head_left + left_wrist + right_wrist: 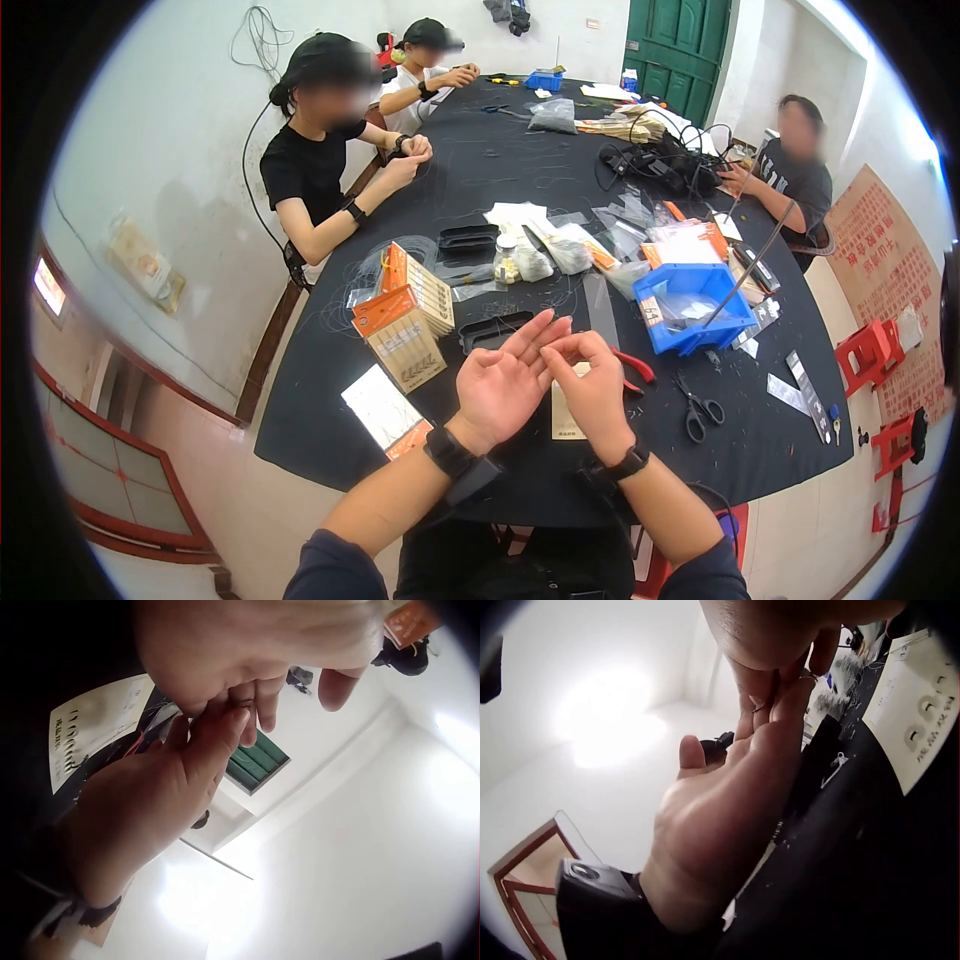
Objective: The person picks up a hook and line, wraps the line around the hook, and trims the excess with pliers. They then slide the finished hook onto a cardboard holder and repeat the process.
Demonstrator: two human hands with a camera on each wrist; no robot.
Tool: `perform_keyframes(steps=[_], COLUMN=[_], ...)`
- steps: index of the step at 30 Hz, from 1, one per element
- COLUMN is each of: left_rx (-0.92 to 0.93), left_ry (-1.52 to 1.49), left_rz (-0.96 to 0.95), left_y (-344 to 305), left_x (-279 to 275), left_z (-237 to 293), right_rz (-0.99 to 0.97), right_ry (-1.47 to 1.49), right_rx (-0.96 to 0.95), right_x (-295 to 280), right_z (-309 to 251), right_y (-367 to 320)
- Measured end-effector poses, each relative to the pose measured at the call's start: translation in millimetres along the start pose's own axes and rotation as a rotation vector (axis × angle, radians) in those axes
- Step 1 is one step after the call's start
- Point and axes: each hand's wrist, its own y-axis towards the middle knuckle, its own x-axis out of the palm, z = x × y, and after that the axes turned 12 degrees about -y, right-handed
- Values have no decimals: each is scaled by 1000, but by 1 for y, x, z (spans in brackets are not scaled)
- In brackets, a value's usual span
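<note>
My left hand is palm up with its fingers nearly straight, above the near part of the black-covered table. My right hand meets it at the fingertips, thumb and forefinger pinched together. At that pinch a tiny dark hook shows against the left fingers in the right wrist view; most of it is hidden. Below the hands lies a cream card, partly covered by the right hand. In the left wrist view this card carries a row of small hooks.
Folded hook cards stand to the left, near a flat white-and-orange card. Red-handled pliers, scissors and a blue bin are on the right. A black tray lies ahead. Other people sit around the table.
</note>
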Motion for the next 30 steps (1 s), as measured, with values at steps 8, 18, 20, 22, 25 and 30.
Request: perform_keyframes(steps=[8,18,20,22,25,30], left_rx=[46,90,91,93,85,41], left_ry=[-66,-175,-160,-153,-143,115], left_rz=[65,91,95,85,64,107], left_y=[-1,-3,-3,-3,-2,-1], left_x=[-5,-12,-11,-11,-10,3], left_z=[-3,-4,-4,-3,-2,3], right_rz=[106,102,83,71,20,-34], right_ry=[-338,-369,-383,-379,-363,-259], right_rx=[-75,-225,-267,-310,-337,-250], right_x=[4,-2,-5,-7,-10,-13], right_z=[-9,-7,-6,-6,-7,-5], right_y=[-10,-3,-1,2,4,6])
